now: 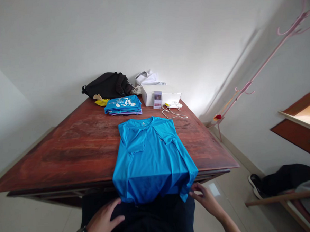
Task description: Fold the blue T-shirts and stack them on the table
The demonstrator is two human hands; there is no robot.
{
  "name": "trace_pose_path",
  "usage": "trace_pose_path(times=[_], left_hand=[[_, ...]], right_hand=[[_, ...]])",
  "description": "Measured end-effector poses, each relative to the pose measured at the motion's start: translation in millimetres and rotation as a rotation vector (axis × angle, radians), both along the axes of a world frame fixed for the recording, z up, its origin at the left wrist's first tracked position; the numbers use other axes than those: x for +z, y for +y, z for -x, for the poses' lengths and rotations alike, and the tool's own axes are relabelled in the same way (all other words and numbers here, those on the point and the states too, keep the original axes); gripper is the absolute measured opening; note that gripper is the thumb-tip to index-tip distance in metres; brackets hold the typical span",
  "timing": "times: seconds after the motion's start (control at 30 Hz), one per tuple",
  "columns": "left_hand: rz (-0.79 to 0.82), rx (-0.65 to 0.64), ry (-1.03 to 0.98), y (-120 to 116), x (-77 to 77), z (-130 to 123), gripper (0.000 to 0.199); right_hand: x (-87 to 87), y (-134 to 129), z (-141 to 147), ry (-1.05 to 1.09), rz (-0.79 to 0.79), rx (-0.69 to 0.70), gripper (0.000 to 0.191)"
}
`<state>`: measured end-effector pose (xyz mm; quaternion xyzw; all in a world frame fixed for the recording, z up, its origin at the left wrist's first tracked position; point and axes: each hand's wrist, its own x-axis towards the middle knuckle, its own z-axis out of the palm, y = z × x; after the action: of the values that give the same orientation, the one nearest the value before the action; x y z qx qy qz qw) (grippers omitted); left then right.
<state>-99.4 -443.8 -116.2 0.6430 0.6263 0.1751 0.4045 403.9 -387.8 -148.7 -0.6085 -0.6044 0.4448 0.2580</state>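
A blue T-shirt [149,158] lies on the table with both short sleeves folded in over its body. Its lower part hangs over the front edge toward my lap. By the shirt's lower left corner is my left hand [104,219], its fingers stretched and the thumb apart, with a dark watch on the wrist. On the other side, my right hand [206,200] is beside the lower right edge, its fingers curved and apart. The fingertips are very near the cloth; whether they touch it I cannot tell.
On the reddish-brown wooden table [75,144], a stack of folded blue shirts [123,105] stands at the back. Behind are a black bag [103,84], a white box [147,95] and a white cable [174,113]. A pink coat rack [266,60] leans at right; a person's shoe [256,185] shows below.
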Motion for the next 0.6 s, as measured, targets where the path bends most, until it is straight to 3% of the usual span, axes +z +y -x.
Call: trace_pose_path(times=[0.13,0.33,0.47,0.6], left_hand=[[0.056,0.064,-0.168,24,6.0,13,0.062],[0.122,0.123,-0.33,44,-8.2,-4,0.064],[0.064,0.101,-0.305,30,-11.1,-21,0.061],[-0.12,0.206,-0.191,-4,-20.5,-31,0.057]], right_hand=[[-1.0,7,-4,-0.007,0.022,0.051,0.051],[-20.4,12,24,0.014,-0.064,0.033,0.049],[-8.6,4,27,0.095,-0.049,0.055,0.05],[8.6,-14,23,0.151,0.077,0.106,0.054]])
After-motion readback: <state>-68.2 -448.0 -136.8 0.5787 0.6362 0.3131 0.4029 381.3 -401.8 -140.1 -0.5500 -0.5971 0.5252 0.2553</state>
